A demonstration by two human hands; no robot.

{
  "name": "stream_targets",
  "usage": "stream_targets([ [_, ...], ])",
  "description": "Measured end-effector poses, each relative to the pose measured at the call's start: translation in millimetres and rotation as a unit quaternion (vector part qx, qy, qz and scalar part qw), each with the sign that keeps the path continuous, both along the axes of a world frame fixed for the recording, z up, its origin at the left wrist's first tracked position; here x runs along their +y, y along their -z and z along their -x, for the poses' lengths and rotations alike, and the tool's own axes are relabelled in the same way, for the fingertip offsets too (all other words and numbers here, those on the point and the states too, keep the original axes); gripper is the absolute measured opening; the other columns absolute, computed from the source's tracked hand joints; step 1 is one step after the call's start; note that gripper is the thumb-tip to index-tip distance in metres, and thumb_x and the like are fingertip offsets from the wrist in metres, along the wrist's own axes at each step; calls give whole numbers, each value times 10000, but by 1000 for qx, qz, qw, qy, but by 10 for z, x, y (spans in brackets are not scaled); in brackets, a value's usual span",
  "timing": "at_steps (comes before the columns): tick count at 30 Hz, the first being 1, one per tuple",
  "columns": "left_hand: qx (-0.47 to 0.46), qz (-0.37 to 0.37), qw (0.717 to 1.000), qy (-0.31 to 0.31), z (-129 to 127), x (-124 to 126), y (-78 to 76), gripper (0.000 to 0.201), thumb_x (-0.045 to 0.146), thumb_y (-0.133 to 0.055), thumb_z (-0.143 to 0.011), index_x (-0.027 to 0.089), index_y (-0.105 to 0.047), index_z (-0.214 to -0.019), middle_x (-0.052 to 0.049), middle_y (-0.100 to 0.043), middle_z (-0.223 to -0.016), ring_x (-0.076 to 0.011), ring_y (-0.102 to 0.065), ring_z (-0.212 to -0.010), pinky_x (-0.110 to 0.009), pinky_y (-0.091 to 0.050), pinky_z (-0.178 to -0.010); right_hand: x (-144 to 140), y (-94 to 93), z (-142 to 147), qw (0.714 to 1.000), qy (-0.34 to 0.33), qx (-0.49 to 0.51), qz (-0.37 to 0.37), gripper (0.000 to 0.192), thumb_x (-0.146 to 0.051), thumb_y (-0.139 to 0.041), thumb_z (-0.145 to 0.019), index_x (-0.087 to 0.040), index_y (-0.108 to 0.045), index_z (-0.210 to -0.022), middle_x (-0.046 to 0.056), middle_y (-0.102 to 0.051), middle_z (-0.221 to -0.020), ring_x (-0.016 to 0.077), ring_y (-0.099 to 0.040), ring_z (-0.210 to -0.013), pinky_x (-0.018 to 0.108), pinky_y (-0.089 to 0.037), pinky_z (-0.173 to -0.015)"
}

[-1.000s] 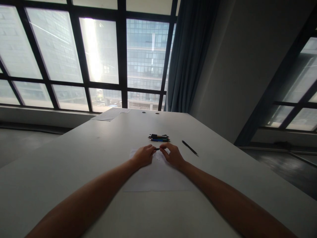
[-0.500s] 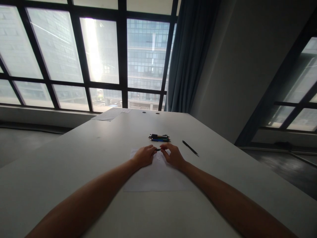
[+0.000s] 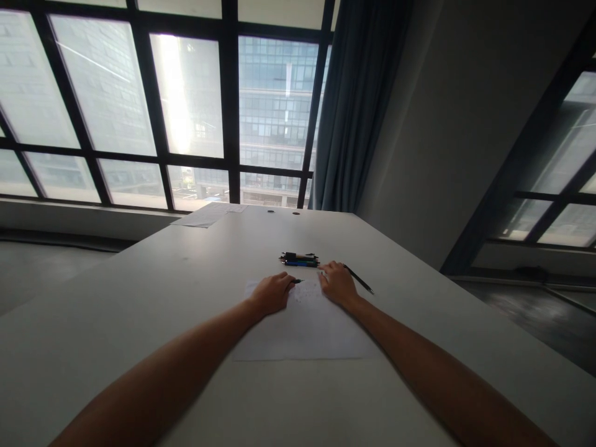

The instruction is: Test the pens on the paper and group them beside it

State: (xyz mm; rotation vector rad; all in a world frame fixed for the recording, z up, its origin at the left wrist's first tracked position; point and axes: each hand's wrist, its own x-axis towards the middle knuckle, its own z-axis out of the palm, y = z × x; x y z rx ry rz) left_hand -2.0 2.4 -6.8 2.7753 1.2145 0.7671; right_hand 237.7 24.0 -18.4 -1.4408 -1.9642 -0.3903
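While the left hand (image 3: 272,293) pinches a slim dark pen piece (image 3: 297,281) near the middle of the frame, its narrow end pointing right, the right hand (image 3: 339,284) rests a little further right, over the edge of a white sheet (image 3: 298,335). The left fingers are clamped on the piece; the right thumb and forefinger stand apart, with nothing evident between them (anything tucked under the palm is out of view). Faint marks, too small to read, show on the sheet just below the piece. Above the hands lies a cluster of pens (image 3: 299,259), its right end close to the right fingertips. A single black pen (image 3: 361,281) slants down toward the lower right, its upper end beside the right hand; whether they touch, I cannot tell.

The step in hand appears to be handling the small piece, the left hand steadying it. As I judge it, a next move there would call for a firm left pinch and a precise right fingertip grip, without nudging the neighbouring pens.
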Motion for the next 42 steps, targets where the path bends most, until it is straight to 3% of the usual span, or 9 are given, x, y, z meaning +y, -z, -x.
stream_targets([
  [5, -24, 7, 1000, -1, 6, 12, 9, 347, 246, -394, -956, 198, -507, -1281, -100, -646, -1165, -214, -638, -1000, -347, -506, -890, 32, 28, 11, 997, -25, 52, 52, 120, -88, -590, -788, -192, -620, -737, 65, -629, -796, 200, -572, -800, 307, -432, -739],
  [9, -19, 14, 1000, -4, 13, 11, 2, 256, 244, -395, -951, 189, -565, -1133, -88, -673, -1076, -214, -649, -953, -336, -510, -853, -60, -62, 125, 988, -86, 122, 29, 103, -115, -558, -779, -195, -621, -768, 32, -636, -793, 167, -573, -721, 290, -447, -681],
  [14, -22, 23, 999, -14, 19, -14, -31, 248, 231, -388, -951, 189, -546, -1136, -91, -672, -1079, -214, -653, -942, -332, -508, -826, -210, -143, 320, 959, -172, 222, 23, 70, -195, -566, -784, -189, -636, -786, 24, -657, -755, 162, -594, -676, 272, -443, -585],
  [22, -29, 21, 999, -7, 12, -4, -9, 244, 229, -395, -951, 187, -553, -1133, -99, -671, -1062, -222, -651, -942, -342, -506, -823, -309, -170, 415, 953, -217, 211, 24, 61, -182, -584, -811, -187, -644, -822, 29, -668, -778, 155, -609, -693, 274, -466, -593],
  [42, -31, 4, 999, 14, 34, 23, 25, 258, 242, -375, -961, 184, -553, -1138, -87, -673, -1074, -219, -648, -957, -334, -508, -835, -351, -178, 454, 956, -237, 171, 12, 55, -192, -597, -841, -190, -650, -829, 36, -668, -789, 157, -603, -679, 285, -480, -607],
])
